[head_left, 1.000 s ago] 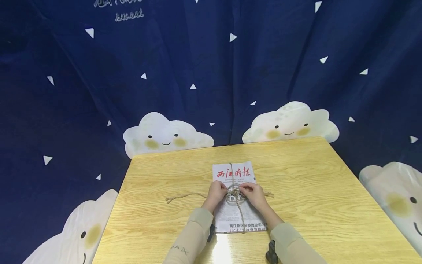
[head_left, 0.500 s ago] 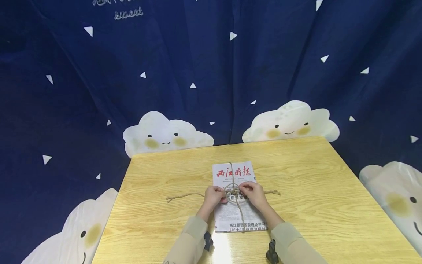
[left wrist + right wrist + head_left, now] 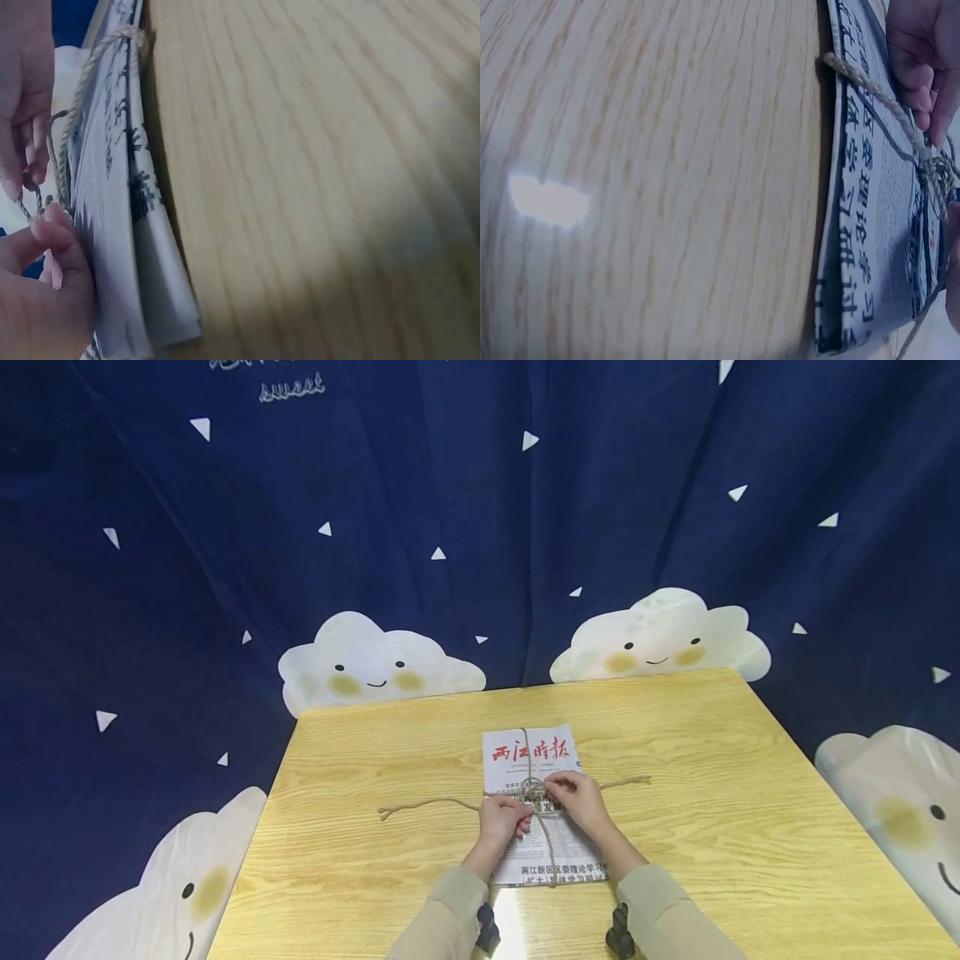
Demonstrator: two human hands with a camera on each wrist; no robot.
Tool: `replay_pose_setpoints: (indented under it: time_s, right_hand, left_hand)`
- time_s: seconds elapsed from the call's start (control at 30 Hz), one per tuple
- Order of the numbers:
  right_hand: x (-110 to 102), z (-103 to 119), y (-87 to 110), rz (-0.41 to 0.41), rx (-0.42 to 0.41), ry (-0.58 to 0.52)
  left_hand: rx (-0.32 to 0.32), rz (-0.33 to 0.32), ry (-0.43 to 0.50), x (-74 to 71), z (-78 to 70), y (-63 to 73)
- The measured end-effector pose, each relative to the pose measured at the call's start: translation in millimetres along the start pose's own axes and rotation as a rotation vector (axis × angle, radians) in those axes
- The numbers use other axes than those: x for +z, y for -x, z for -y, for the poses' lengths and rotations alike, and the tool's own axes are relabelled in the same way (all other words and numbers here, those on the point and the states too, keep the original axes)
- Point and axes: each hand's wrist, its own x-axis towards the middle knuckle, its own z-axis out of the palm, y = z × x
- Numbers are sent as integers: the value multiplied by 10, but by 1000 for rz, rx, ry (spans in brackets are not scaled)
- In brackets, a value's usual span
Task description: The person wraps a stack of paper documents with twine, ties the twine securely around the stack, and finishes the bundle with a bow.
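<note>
A folded newspaper bundle (image 3: pixel 517 860) lies on the table, bound lengthwise and crosswise with brown twine (image 3: pixel 548 839). At its middle the twine meets in a knot (image 3: pixel 534 789) with small loops. My left hand (image 3: pixel 504 821) is over the bundle just below and left of the knot, thumb and forefinger pinching a strand of twine. From the right, my right hand (image 3: pixel 582 799) pinches twine beside the knot. In the left wrist view the fingertips of my left hand (image 3: pixel 52 277) meet at the twine. The right wrist view shows only an edge of my right hand (image 3: pixel 953 281).
One loose twine end (image 3: pixel 420 806) stretches left across the wooden table (image 3: pixel 360 877), another twine end (image 3: pixel 630 781) to the right. Behind the table's far edge hangs a dark blue curtain (image 3: pixel 420 485) with clouds and triangles.
My left hand has moved right and nearer to me, onto the bundle. The wide loop around the knot has become smaller, and the right twine end reaches further right. My right hand has barely moved.
</note>
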Motion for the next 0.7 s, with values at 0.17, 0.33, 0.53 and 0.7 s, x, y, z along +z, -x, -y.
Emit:
replay_pose_setpoints:
  time_s: [0.17,0.33,0.53,0.7]
  right_hand:
    - [-9,-6,2,3,-12,-6]
    - [-4,-6,-5,-4,6,-25]
    - [9,3,1,-5,10,-15]
    - [1,4,12,4,8,6]
  left_hand:
    - [4,36,-154,-79,0,-102]
    - [39,13,-331,-167,-211,-242]
    - [86,65,-463,-148,-313,-407]
    - [64,134,-511,-80,-333,-441]
